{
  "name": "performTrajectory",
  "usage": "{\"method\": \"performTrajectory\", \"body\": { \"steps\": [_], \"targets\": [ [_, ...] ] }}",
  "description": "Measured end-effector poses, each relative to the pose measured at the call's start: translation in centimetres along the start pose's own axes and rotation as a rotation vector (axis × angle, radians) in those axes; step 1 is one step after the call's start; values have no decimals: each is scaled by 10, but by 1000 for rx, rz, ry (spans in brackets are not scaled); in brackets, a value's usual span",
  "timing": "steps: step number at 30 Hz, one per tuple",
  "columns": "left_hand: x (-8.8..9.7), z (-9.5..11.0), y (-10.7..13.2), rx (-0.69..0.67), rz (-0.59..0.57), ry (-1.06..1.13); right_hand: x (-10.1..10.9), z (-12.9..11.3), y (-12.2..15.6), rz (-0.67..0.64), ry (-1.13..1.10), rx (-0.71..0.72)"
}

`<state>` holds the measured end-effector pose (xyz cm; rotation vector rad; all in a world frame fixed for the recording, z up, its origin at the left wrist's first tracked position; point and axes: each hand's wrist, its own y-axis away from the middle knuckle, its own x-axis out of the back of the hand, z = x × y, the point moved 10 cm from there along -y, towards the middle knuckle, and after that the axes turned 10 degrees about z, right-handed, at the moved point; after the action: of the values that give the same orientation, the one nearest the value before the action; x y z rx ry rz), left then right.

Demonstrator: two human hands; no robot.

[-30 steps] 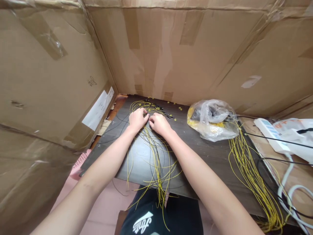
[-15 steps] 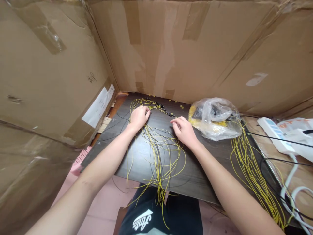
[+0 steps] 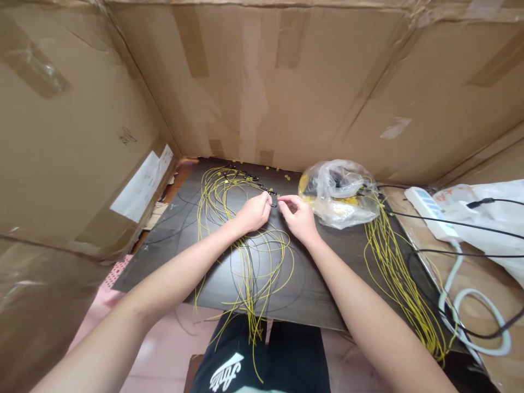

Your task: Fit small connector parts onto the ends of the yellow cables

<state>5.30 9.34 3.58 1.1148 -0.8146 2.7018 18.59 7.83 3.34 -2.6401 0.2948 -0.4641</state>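
Note:
My left hand (image 3: 256, 212) is closed around a wire end, and a small black connector (image 3: 274, 206) sticks out past its fingertips. Just to the right, my right hand (image 3: 298, 216) has thumb and forefinger together close to that connector. Whatever it pinches is too small to make out. Thin yellow wires (image 3: 250, 295), mixed with some black ones, spread over the dark tabletop (image 3: 317, 289) below my hands and hang past its front edge. More black-tipped wire ends (image 3: 251, 178) lie in a row beyond my left hand.
A clear plastic bag (image 3: 344, 213) with yellow and black contents sits right of my hands. Beside it hangs a long yellow wire bundle (image 3: 393, 284). A white power strip (image 3: 434, 213) and cables lie farther right. Cardboard walls (image 3: 254, 98) enclose the back and left. Small yellow bits (image 3: 287, 177) dot the table.
My left hand has moved right from the wire pile, bringing a black connector up beside my right hand. My right hand's fingers have closed in near it. The view has shifted slightly right.

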Motion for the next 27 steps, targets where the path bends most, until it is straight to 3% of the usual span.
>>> {"method": "performTrajectory", "body": {
  "steps": [14,22,27],
  "targets": [
    [1,9,5,-149,-5,116,-9,5,11,7,-96,-136],
    [-2,14,8,-228,-15,11,-5,-9,9,14,-82,-28],
    [6,18,9,-265,75,-42,0,-14,9,41,25,30]
  ]
}}
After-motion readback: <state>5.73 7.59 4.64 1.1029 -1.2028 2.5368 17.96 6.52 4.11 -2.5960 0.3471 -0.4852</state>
